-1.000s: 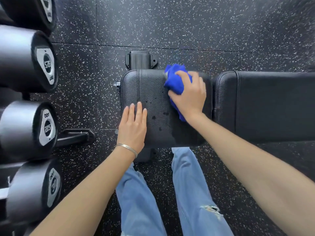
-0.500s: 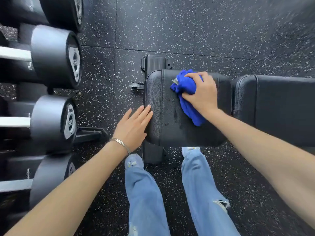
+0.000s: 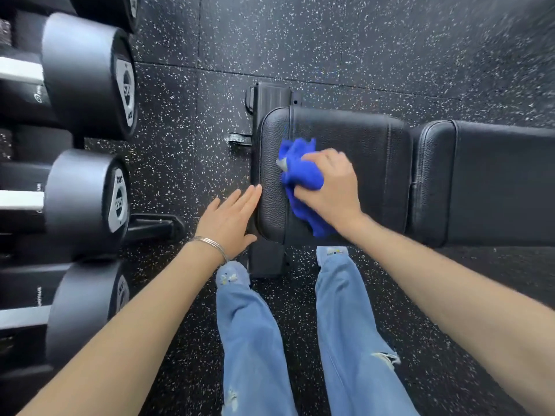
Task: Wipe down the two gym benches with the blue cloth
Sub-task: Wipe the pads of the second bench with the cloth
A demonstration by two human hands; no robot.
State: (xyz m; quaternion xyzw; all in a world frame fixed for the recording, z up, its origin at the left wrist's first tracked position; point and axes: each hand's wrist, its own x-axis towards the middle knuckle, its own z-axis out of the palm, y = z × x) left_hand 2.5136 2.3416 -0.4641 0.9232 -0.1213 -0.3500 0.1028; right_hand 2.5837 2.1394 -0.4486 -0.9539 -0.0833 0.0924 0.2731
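A black padded gym bench lies across the view, its seat pad [image 3: 354, 139] on the left and its longer back pad [image 3: 495, 181] on the right. My right hand [image 3: 333, 187] is closed on a bunched blue cloth [image 3: 300, 175] and presses it on the left part of the seat pad. My left hand [image 3: 228, 220] is flat with fingers straight, its fingertips at the seat pad's left edge. A bracelet is on that wrist. Only one bench is in view.
A rack of large black dumbbells [image 3: 87, 199] fills the left side, close to my left arm. The floor [image 3: 330, 40] is black speckled rubber. The bench's frame foot [image 3: 267, 262] stands between my two legs in blue jeans [image 3: 252, 340].
My right hand has dragged the cloth from the far middle of the seat pad toward its near left part. My left hand slid off the pad top to its left edge. The view shifted left.
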